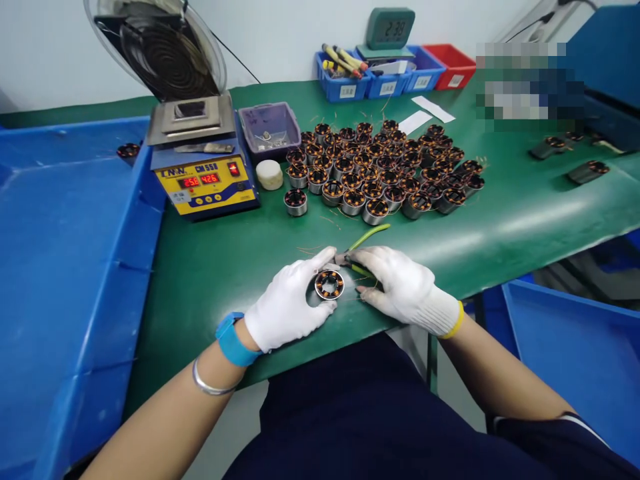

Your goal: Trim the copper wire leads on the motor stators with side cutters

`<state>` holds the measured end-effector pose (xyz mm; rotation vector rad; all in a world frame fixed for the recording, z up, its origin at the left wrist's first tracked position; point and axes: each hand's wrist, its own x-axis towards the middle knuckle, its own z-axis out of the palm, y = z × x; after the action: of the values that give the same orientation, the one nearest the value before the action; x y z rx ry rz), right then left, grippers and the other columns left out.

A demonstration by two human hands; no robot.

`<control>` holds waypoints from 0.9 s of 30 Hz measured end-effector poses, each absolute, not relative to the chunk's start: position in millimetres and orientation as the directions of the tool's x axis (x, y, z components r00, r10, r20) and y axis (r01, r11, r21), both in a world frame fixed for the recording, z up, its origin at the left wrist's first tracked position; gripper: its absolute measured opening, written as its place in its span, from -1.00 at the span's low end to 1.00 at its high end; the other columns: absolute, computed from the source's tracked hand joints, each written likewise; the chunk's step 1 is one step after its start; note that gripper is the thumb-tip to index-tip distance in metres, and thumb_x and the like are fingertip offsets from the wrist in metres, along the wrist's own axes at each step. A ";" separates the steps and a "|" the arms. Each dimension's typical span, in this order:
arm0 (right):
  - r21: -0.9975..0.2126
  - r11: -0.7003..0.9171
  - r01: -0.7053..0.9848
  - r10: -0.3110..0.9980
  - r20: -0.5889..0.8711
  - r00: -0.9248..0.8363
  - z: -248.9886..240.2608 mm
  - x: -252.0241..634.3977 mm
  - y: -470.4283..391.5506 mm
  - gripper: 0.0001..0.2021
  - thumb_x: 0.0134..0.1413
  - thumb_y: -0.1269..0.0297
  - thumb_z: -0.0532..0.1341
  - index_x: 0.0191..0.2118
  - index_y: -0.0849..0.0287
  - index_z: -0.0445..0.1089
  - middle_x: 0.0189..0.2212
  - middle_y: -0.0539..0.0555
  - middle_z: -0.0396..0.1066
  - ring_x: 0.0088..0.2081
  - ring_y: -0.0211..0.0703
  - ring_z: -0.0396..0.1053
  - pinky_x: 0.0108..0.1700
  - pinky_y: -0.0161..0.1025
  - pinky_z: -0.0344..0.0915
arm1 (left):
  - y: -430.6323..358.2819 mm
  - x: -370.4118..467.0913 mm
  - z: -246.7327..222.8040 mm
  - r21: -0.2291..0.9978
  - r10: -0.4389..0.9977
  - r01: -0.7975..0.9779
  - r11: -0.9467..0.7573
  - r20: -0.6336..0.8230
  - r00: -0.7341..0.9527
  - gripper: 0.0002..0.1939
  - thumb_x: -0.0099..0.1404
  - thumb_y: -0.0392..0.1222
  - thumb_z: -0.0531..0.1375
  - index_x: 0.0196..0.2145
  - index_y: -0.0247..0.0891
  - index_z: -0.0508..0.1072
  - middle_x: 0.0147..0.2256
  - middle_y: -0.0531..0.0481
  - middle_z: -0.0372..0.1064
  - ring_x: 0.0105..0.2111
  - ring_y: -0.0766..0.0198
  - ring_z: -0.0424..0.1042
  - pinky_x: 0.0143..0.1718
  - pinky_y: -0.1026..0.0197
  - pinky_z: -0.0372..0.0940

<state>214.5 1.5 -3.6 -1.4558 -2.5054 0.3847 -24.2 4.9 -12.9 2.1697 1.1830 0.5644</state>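
Note:
A round metal stator (329, 285) with copper windings sits in the curve of my left hand (295, 300), thumb and fingers around its rim, its open face up. My right hand (400, 283), also in a white glove, is just right of it. Green-handled cutters (369, 236) lie between the fingers of my right hand, with their jaws near the stator's upper edge. Thin wires run from the stator toward my right fingertips. Beyond both hands, a large group of similar stators (351, 200) stands on the green table (210, 267).
At the back left is a yellow-and-blue soldering machine (205, 183), beside a purple bin (270, 127) and a white round block (269, 175). Blue boxes (345, 88), a red box (450, 67) and a clock (391, 28) line the wall. Large blue trays (65, 220) flank the table.

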 end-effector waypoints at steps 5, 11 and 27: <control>-0.351 0.409 0.842 0.912 0.141 -0.384 3.8 224.0 -3.9 -0.17 -0.04 0.04 0.34 0.33 0.21 0.12 0.27 0.34 0.20 0.24 0.31 0.24 0.18 0.21 0.28 | 5.4 -25.1 -8.8 0.672 0.897 0.650 -0.354 0.048 0.439 -0.15 0.10 -0.08 0.32 0.32 -0.23 0.18 0.12 -0.16 0.44 0.11 -0.04 0.43 0.18 -0.06 0.31; -0.452 0.558 0.696 0.830 0.327 -0.452 26.8 214.9 -12.6 -0.08 0.05 -0.25 0.23 0.39 0.14 -0.03 0.36 0.35 0.03 0.33 0.32 0.11 0.11 0.15 0.36 | 5.1 -24.6 -9.0 0.699 0.917 0.638 -0.323 0.063 0.394 -0.13 0.06 -0.06 0.35 0.30 -0.22 0.20 -0.07 -0.13 0.51 -0.07 -0.03 0.52 0.00 -0.03 0.39; 0.008 0.599 0.801 0.758 -0.330 -0.563 20.7 202.3 -29.2 -0.69 0.32 0.15 0.01 -0.29 0.09 0.47 -0.44 0.06 0.51 -0.48 -0.09 0.43 -0.49 -0.21 -0.18 | 6.2 -28.0 -4.1 0.709 0.916 0.667 -0.231 -0.073 0.394 0.00 0.08 0.04 0.37 0.38 -0.18 0.07 -0.12 -0.04 0.53 -0.15 0.03 0.55 -0.14 0.09 0.39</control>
<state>202.3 -29.2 20.7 -1.5415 -3.0712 0.2499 -28.0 6.2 -4.1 1.9854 1.3503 0.4776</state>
